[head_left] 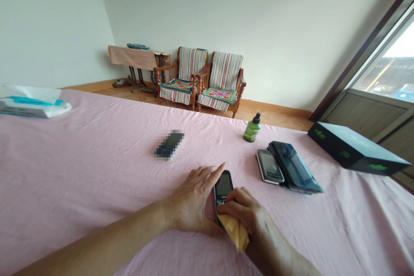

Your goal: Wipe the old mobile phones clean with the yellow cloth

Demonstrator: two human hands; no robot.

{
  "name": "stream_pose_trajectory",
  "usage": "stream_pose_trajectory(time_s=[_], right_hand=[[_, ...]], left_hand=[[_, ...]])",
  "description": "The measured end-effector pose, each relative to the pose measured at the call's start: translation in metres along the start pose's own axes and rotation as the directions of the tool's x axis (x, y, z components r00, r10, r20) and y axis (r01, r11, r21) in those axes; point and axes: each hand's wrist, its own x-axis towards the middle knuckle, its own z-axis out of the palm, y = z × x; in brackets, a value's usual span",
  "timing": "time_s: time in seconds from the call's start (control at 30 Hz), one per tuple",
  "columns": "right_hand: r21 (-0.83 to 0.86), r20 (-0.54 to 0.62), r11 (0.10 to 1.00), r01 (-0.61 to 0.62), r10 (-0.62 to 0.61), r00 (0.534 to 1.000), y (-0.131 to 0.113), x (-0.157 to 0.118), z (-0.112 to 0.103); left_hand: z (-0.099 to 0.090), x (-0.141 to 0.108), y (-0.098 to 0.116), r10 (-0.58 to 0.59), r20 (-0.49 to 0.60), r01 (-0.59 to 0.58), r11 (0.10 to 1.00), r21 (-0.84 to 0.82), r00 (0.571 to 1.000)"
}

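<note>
A dark keypad mobile phone (224, 184) lies face up on the pink cloth in front of me. My left hand (194, 200) braces it from the left, forefinger by its top end and thumb by its bottom end. Bunched in the closed fingers of my right hand (247, 211) is a yellow cloth (235, 229), which presses on the phone's keypad. The cloth and fingers hide most of the keys and the lower part of the phone.
On the pink cloth (106, 146) are a pixelated dark object (170, 144), a green spray bottle (252, 128), a silver-edged phone (270, 166), stacked dark phones (296, 166), a black box (352, 144) and a tissue pack (35, 105). Two wooden chairs (223, 71) stand beyond.
</note>
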Motion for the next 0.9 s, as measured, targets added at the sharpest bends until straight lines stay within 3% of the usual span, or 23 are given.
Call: stream_pose_trajectory(time_s=[0.23,0.73,0.9], right_hand=[[-0.010,0.045,1.000,0.007,-0.006,0.999,-0.0072,0.0015,-0.0064],[0.052,-0.009,0.999,0.017,-0.016,1.000,-0.0036,-0.0003,-0.0027],[0.081,-0.016,0.995,-0.065,0.066,0.998,0.0004,-0.0030,-0.0073]], left_hand=[[-0.0019,-0.0002,0.0012,-0.021,0.020,0.021,1.000,0.005,1.000],[-0.0004,-0.0003,0.0004,-0.005,0.010,0.005,1.000,0.003,1.000],[-0.0068,-0.0029,0.0007,-0.018,0.049,0.020,0.999,-0.043,0.999]])
